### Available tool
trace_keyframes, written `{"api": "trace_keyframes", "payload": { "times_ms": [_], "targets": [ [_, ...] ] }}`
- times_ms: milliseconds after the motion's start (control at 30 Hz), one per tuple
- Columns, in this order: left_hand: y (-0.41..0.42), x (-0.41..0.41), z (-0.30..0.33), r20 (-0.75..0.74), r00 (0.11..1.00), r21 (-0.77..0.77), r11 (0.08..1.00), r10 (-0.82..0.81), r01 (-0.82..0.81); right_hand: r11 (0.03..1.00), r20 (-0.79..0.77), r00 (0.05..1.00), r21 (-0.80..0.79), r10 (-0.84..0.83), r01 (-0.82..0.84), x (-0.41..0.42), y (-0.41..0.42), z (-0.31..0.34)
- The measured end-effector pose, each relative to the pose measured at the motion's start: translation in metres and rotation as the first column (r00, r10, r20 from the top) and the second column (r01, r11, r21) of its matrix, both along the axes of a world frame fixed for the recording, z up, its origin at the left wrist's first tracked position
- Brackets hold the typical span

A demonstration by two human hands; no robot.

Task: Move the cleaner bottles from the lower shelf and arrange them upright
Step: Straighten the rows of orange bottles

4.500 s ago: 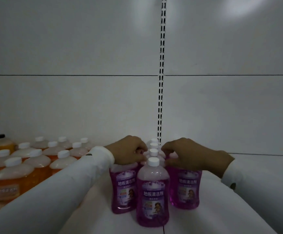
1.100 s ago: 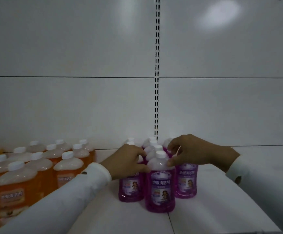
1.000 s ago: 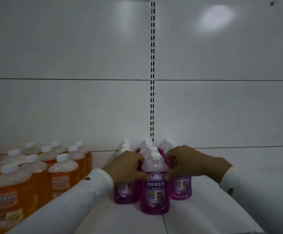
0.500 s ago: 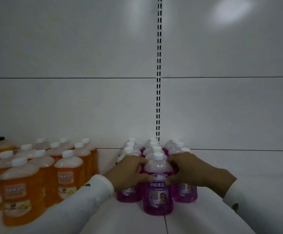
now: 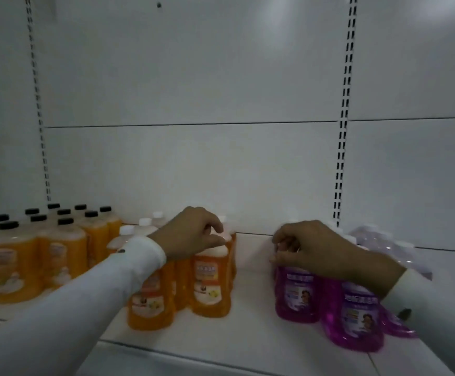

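Head view: left hand [image 5: 193, 234] pinches orange bottle [image 5: 211, 283] cap, right hand [image 5: 310, 245] grips purple bottle [image 5: 295, 294] neck — tight rows, a sideways nudge risks toppling neighbours

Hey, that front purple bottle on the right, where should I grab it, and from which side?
Probably by the narrow neck just under the cap, coming from above. The front purple bottle stands upright, pressed against other purple bottles, so its sides are hard to reach; its shoulders taper toward the neck. The right hand already sits over that cluster's tops, while the left hand is on the orange bottles.
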State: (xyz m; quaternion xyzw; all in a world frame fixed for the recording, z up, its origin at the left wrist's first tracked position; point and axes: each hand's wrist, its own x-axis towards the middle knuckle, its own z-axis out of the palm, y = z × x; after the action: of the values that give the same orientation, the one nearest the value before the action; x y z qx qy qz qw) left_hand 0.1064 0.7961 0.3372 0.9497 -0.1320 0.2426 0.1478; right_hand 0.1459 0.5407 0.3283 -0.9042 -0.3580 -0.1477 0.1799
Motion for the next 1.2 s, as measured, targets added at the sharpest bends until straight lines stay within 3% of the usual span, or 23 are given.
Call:
{"api": "trace_keyframes", "payload": {
  "times_ms": [167, 333, 533, 767, 1200],
  "targets": [
    [0.052, 0.01, 0.002, -0.145, 0.986, 0.328, 0.944, 0.087, -0.035, 0.996, -0.098, 0.993, -0.069, -0.059, 0.052, 0.008, 0.078, -0.016],
    [0.059, 0.027, -0.003, -0.102, 0.995, 0.529, 0.848, 0.025, 0.033, 0.986, -0.202, 0.968, -0.1, -0.152, 0.134, 0.014, 0.114, -0.033],
    [0.069, 0.044, -0.01, -0.102, 0.995, 0.529, 0.848, 0.008, 0.047, 0.985, -0.207, 0.963, -0.026, -0.172, 0.171, 0.023, 0.127, -0.046],
    [0.065, 0.05, -0.014, 0.011, 0.999, 0.583, 0.811, 0.052, -0.049, 0.982, -0.206, 0.96, -0.034, -0.189, 0.186, 0.04, 0.133, -0.048],
    [0.064, 0.051, -0.015, 0.012, 0.997, 0.562, 0.824, 0.08, -0.073, 0.994, -0.143, 0.985, 0.039, -0.095, 0.101, 0.049, 0.129, -0.063]
  ]
}}
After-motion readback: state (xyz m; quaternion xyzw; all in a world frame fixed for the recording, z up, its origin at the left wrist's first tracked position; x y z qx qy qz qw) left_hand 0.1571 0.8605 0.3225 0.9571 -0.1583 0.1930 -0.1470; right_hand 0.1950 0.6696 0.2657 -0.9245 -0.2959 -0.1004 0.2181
